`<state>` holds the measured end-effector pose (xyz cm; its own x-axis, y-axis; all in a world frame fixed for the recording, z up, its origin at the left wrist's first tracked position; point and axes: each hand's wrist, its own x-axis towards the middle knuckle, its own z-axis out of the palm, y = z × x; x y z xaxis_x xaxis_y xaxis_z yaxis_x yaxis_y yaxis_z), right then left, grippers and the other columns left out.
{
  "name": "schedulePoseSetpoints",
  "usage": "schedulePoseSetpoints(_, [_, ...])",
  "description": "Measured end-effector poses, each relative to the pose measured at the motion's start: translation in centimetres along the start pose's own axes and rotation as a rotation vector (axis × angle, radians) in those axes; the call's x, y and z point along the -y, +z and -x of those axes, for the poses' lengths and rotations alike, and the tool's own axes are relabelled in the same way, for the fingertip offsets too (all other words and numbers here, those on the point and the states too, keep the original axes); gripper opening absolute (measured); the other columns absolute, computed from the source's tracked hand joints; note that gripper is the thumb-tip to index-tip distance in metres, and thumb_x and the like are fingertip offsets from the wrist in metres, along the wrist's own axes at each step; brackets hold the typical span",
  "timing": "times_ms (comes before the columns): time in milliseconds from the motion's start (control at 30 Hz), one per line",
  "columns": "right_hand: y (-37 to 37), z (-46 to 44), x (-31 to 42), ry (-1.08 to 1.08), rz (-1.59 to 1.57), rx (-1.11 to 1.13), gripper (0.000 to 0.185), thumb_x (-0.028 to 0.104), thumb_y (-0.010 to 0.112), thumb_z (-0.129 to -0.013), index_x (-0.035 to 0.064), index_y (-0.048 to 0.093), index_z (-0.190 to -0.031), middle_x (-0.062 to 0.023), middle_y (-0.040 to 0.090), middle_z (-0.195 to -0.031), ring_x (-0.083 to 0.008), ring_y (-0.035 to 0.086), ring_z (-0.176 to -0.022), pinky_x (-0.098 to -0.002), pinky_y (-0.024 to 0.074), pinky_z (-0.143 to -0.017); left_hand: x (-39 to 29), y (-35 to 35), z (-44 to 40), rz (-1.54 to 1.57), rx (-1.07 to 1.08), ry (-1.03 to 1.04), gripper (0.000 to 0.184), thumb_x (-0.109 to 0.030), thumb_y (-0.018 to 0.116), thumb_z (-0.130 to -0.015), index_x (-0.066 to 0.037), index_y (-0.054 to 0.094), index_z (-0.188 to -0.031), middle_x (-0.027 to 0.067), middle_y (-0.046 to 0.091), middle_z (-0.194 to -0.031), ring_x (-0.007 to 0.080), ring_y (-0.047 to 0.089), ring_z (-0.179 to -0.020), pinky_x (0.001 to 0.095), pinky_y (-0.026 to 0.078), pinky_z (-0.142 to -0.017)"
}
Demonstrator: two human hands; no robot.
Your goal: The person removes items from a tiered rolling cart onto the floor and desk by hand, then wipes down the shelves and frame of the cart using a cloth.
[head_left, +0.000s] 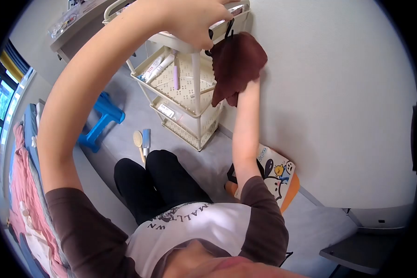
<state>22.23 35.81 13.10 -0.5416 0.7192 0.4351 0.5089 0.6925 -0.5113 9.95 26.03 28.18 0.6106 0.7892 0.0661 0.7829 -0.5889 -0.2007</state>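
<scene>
Maroon cloth (238, 62): enter it with its surroundings, largest first.

— Wall (338, 92): pale, filling the right side. Cart (196, 88): cream, 3 tiers, standing near the wall. Stool (107, 115): blue, on the floor, left of the cart. Printed item (279, 180): orange-edged, cartoon figures, low by the wall, partly behind the right forearm (248, 125).

— Position of the cloth?

— Raised beside the cart's upper part, draped at the end of that forearm, its lower edge uneven.

— Condition of each grip?

— Right hand: covered by the cloth; its spread and hold cannot be told. Left hand (194, 25): above the cart's top edge, near the cloth, thumb and fingers apart; whether it has hold of anything cannot be told.

— Smaller entries?

— Oval-headed brush (138, 139): 1, on the floor. White tube (162, 67): on the middle tier. Purple stick (176, 78): 1, same tier. Black piece (230, 28): slim, between left hand and cloth, nature unclear.
</scene>
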Motion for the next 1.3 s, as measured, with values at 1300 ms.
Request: schedulePoseSetpoints(1300, [4.3, -2.9, -0.3, -0.147, -0.454, -0.705, 0.044, 0.021, 0.061, -0.068, 0.0012, 0.05, -0.105, -0.017, 0.051, -0.104, -0.0305, 0.047, -0.097, -0.0342, 0.0358, -0.086, 1.0, 1.1, -0.2, 0.142, 0.024, -0.056, 0.061, -0.015, 0.059, -0.062, 0.013, 0.038, -0.112, 0.0306, 0.019, -0.129, 0.0402, 0.04, -0.109, 0.0347, 0.035, -0.095])
